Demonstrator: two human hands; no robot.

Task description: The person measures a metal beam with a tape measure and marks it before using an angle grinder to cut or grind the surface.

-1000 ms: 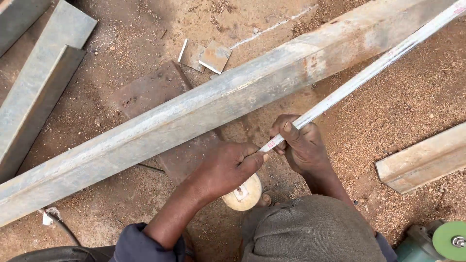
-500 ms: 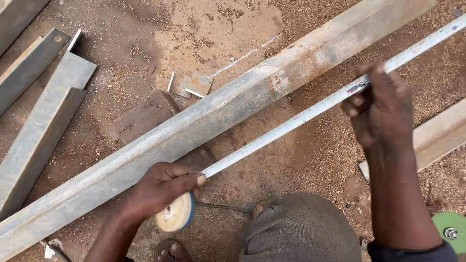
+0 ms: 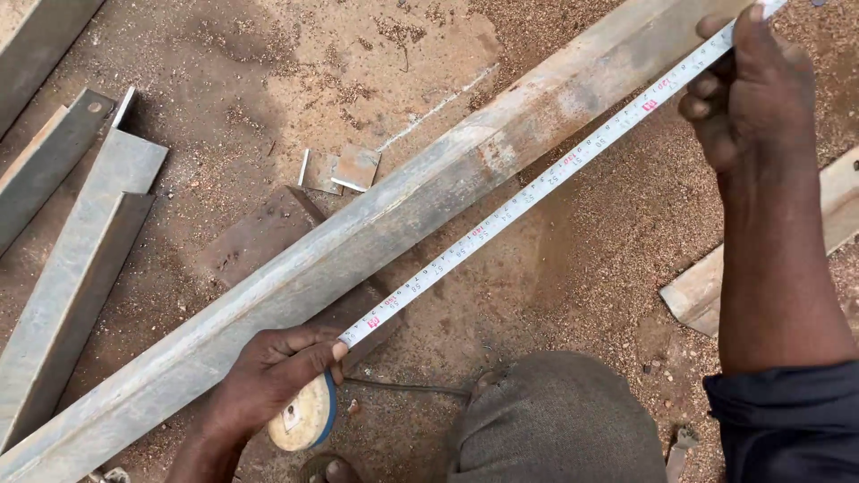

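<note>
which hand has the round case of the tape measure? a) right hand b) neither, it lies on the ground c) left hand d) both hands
c: the left hand grips the round tape measure case beside the long metal beam, while the right hand holds only the far end of the white tape blade.

Grey steel offcuts (image 3: 80, 241); small plates (image 3: 344, 168); sawdust ground (image 3: 591, 268)

Open-air metalwork yard: bare dirt ground (image 3: 268, 80), long steel beam (image 3: 429, 206), cut steel offcuts (image 3: 80, 241), scattered metal scraps (image 3: 344, 168).
</note>
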